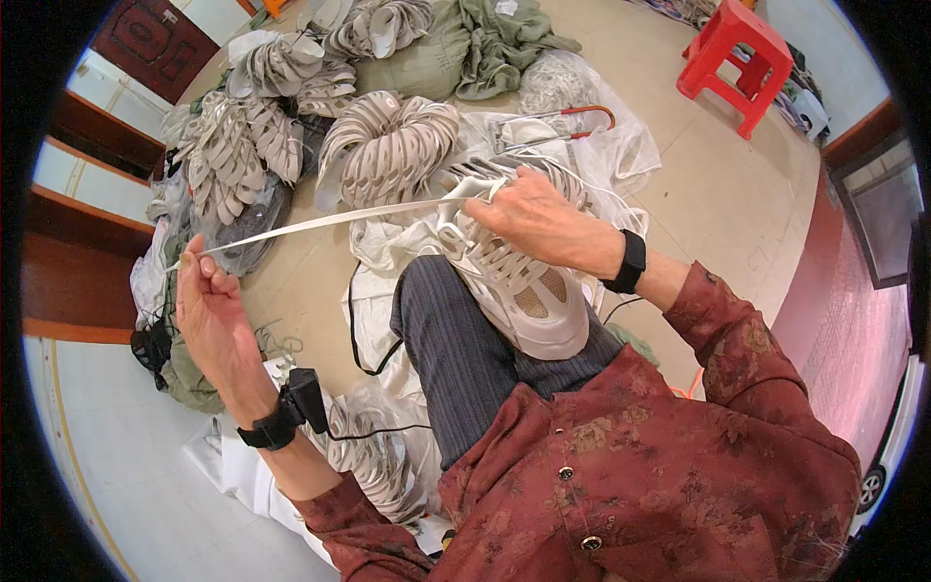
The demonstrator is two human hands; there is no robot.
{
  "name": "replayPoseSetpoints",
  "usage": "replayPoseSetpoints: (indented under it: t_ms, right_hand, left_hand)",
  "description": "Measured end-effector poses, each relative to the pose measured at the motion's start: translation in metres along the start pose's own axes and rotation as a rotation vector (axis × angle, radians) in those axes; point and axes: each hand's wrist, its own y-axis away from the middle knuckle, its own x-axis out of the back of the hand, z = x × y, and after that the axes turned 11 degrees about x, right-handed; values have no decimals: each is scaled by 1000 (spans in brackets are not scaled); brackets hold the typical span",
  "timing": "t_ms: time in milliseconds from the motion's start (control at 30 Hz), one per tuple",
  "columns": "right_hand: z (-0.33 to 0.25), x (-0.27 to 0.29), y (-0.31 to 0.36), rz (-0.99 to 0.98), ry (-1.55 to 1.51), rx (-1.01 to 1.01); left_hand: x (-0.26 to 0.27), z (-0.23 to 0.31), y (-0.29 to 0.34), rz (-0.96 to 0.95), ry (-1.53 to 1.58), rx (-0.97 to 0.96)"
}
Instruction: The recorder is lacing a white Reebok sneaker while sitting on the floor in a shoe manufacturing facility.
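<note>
A beige and white sneaker upper rests on my lap with its toe toward me and its laces criss-crossed over the tongue. From its ankle opening a flat white shoelace runs taut to the left. My left hand pinches the far end of that lace between thumb and fingers, out to the left. My right hand is closed at the top of the upper, where the lace comes out. Its fingertips are partly hidden, so exactly how it grips upper and lace cannot be made out.
Bundles of pale shoe uppers lie on the floor ahead, with green sacks behind them. A red-handled metal tool rests on white plastic. A red stool stands far right. More pale pieces lie beside my left forearm.
</note>
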Motion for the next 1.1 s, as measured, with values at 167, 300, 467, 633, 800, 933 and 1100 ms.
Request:
replayPoseSetpoints:
  t_ms: [167,300,467,633,800,933,1100]
  right_hand:
    - [-1,2,0,80,-129,-49]
    - [-2,10,-3,156,-524,-154]
    - [-5,12,-6,256,-720,-166]
    - [-7,18,-7,194,-1292,-294]
    - [18,51,0,404,-1747,-314]
    - [61,79,23,645,-1775,-342]
    - [119,77,83,693,-1824,-415]
  left_hand:
    - [17,-6,1,5,-4,12]
    - [22,-9,6,55,8,11]
    - [24,-12,11,97,18,20]
    - [31,-12,14,84,64,26]
    - [31,-5,21,104,167,40]
    - [32,4,42,-30,168,22]
    - [0,2,78,53,10,116]
